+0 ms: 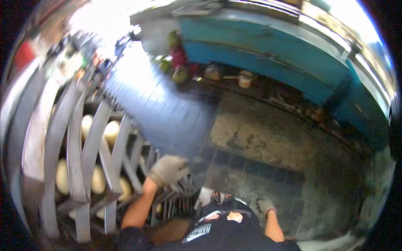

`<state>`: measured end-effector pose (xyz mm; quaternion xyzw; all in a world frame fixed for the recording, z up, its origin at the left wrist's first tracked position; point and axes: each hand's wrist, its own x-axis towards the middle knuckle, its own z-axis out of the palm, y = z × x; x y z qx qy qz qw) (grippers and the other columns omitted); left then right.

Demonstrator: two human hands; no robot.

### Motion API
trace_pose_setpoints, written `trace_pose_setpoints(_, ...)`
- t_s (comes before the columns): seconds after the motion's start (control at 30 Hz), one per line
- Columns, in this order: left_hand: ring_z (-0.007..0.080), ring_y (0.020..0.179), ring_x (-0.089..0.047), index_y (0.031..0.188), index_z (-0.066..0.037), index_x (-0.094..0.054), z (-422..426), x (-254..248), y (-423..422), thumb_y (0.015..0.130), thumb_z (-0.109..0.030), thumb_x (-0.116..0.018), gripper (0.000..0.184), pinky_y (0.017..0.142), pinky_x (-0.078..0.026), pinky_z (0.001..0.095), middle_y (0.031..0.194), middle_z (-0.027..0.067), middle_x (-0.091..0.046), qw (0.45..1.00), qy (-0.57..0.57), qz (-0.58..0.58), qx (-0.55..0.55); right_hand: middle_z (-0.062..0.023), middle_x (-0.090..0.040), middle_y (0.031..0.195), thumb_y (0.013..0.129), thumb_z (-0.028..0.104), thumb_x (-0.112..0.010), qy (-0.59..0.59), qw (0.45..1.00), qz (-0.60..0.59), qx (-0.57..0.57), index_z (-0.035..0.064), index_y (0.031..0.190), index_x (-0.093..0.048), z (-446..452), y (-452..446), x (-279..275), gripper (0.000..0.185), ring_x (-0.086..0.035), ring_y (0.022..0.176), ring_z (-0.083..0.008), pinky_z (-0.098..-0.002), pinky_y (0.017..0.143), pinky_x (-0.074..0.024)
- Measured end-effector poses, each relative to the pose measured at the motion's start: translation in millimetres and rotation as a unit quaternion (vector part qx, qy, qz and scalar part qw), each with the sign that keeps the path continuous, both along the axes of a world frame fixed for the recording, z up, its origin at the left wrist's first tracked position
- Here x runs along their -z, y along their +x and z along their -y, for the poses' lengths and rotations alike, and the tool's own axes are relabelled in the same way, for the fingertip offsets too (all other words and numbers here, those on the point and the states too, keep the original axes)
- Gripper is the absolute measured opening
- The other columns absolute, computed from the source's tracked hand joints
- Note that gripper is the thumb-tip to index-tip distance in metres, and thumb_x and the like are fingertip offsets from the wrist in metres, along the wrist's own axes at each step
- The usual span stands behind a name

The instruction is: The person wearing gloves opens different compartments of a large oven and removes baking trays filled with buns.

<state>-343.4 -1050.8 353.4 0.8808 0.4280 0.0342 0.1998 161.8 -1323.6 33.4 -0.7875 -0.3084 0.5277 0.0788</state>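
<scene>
We're looking down past a black shirt with white lettering (234, 239), and we're judging the step in hand to be a positioning one, the body standing right alongside the work with no grip showing. Filling the left side of the frame, a tall rack of curved grey slats (77, 172) is leaning across our view, and behind its bars several smooth, pale-yellow rounded objects (98, 179) are peeking through the gaps, left of centre. Here's the left hand (169, 169), in a pale fabric glove, hanging near the middle of the frame over the rack's inner edge; its fingers are bending inward, we're spotting nothing in it, but blur is keeping us from telling how tightly they're closing, or whether they're touching metal. Down at lower right, the right hand (266, 206), also pale-gloved, is hanging well apart from the rack, above the dark, stained floor (255, 180); we're not managing to tell how far open it is or whether it's holding anything. As we're reading it, getting hold of a rounded object is calling for the left hand to be lining up with a gap, fingers spreading, knuckles clearing those slats.
</scene>
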Motion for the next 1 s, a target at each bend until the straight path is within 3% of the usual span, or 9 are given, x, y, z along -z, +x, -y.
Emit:
trace_pose_setpoints(0.03, 0.0451, 0.104, -0.080, 0.127, -0.006, -0.083, -2.4, -8.1, 5.9, 0.102, -0.036, -0.075, 0.039, 0.096, -0.064, 0.0560, 0.109, 0.0231, -0.083, 1.000, -0.009, -0.010, -0.016, -0.0191, -0.085, 0.124, 0.104, 0.028, -0.059, -0.006, 1.000, 0.011, -0.009, 0.0068, 0.143, -0.081, 1.1, 3.7, -4.8, 0.049, -0.082, 0.101, -0.0287, -0.0441, 0.090, -0.0627)
trace_pose_setpoints(0.17, 0.0379, 0.116, -0.082, 0.134, -0.004, -0.082, -0.1, 0.9, 12.3, 0.107, -0.036, -0.071, 0.043, 0.107, -0.063, 0.0483, 0.125, 0.0217, -0.085, 0.999, -0.012, 0.010, -0.036, -0.0176, -0.086, 0.114, 0.103, 0.028, -0.061, 0.099, 0.982, -0.024, 0.159, 0.0066, 0.142, -0.081, 14.9, 11.5, 3.1, 0.049, -0.081, 0.094, -0.0277, -0.0453, 0.086, -0.0618)
trace_pose_setpoints(0.23, 0.0367, 0.120, -0.082, 0.139, -0.003, -0.081, -5.3, -1.0, 3.8, 0.108, -0.036, -0.070, 0.046, 0.110, -0.061, 0.0466, 0.130, 0.0225, -0.085, 0.990, -0.089, 0.065, -0.093, -0.0163, -0.086, 0.121, 0.103, 0.028, -0.062, 0.107, 0.991, 0.082, -0.026, 0.0072, 0.143, -0.081, 27.4, 15.5, 51.5, 0.048, -0.081, 0.094, -0.0277, -0.0477, 0.087, -0.0623)
trace_pose_setpoints(0.27, 0.0355, 0.124, -0.081, 0.143, -0.003, -0.080, -0.3, -1.8, -3.9, 0.108, -0.037, -0.069, 0.050, 0.114, -0.060, 0.0450, 0.134, 0.0233, -0.084, 0.964, -0.180, 0.106, -0.166, -0.0164, -0.084, 0.137, 0.104, 0.033, -0.065, 0.038, 0.992, 0.100, -0.068, 0.0101, 0.149, -0.079, 35.0, 12.9, 55.5, 0.052, -0.083, 0.111, -0.0285, -0.0475, 0.094, -0.0631)
trace_pose_setpoints(0.5, 0.0384, 0.133, -0.077, 0.145, 0.001, -0.077, 1.1, -1.7, -3.2, 0.107, -0.043, -0.066, 0.059, 0.119, -0.057, 0.0442, 0.141, 0.0246, -0.081, 0.986, -0.145, 0.012, -0.087, -0.0193, -0.071, 0.163, 0.102, 0.055, -0.068, -0.076, 0.980, 0.076, -0.167, 0.0142, 0.156, -0.075, 98.4, -35.9, -54.8, 0.069, -0.069, 0.150, -0.0376, -0.0481, 0.120, -0.0536)
trace_pose_setpoints(0.57, 0.0387, 0.134, -0.077, 0.145, 0.000, -0.078, -0.2, 0.8, -5.1, 0.107, -0.046, -0.065, 0.061, 0.119, -0.056, 0.0449, 0.141, 0.0237, -0.081, 0.984, -0.155, 0.025, -0.083, -0.0194, -0.070, 0.164, 0.101, 0.057, -0.067, -0.095, 0.989, 0.101, -0.058, 0.0133, 0.159, -0.073, 134.2, -19.5, 68.8, 0.073, -0.065, 0.153, -0.0397, -0.0498, 0.123, -0.0513)
trace_pose_setpoints(0.67, 0.0282, 0.121, -0.082, 0.143, -0.005, -0.080, -4.6, 22.2, -15.6, 0.108, -0.041, -0.073, 0.051, 0.109, -0.061, 0.0394, 0.133, 0.0177, -0.086, 0.979, -0.156, 0.063, -0.113, -0.0203, -0.070, 0.164, 0.103, 0.055, -0.064, -0.089, 0.990, 0.092, -0.063, 0.0106, 0.158, -0.073, 143.0, -27.0, 40.9, 0.071, -0.064, 0.154, -0.0406, -0.0498, 0.124, -0.0504)
trace_pose_setpoints(0.8, 0.0346, 0.130, -0.080, 0.143, -0.001, -0.079, -3.5, 8.3, -20.7, 0.107, -0.043, -0.071, 0.055, 0.115, -0.059, 0.0424, 0.136, 0.0222, -0.083, 0.980, -0.125, 0.125, -0.091, -0.0198, -0.067, 0.168, 0.108, 0.054, -0.058, -0.124, 0.985, 0.085, -0.084, 0.0093, 0.158, -0.072, 166.1, -37.4, 82.8, 0.069, -0.062, 0.156, -0.0403, -0.0500, 0.125, -0.0493)
trace_pose_setpoints(1.0, 0.0235, 0.114, -0.082, 0.134, 0.001, -0.081, -5.0, 21.2, -21.4, 0.109, -0.025, -0.073, 0.037, 0.102, -0.062, 0.0383, 0.122, 0.0176, -0.087, 0.951, -0.054, 0.264, -0.154, -0.0184, -0.063, 0.172, 0.110, 0.053, -0.055, -0.108, 0.990, 0.071, -0.059, 0.0117, 0.163, -0.068, 148.4, -106.7, 85.6, 0.068, -0.059, 0.158, -0.0422, -0.0525, 0.127, -0.0474)
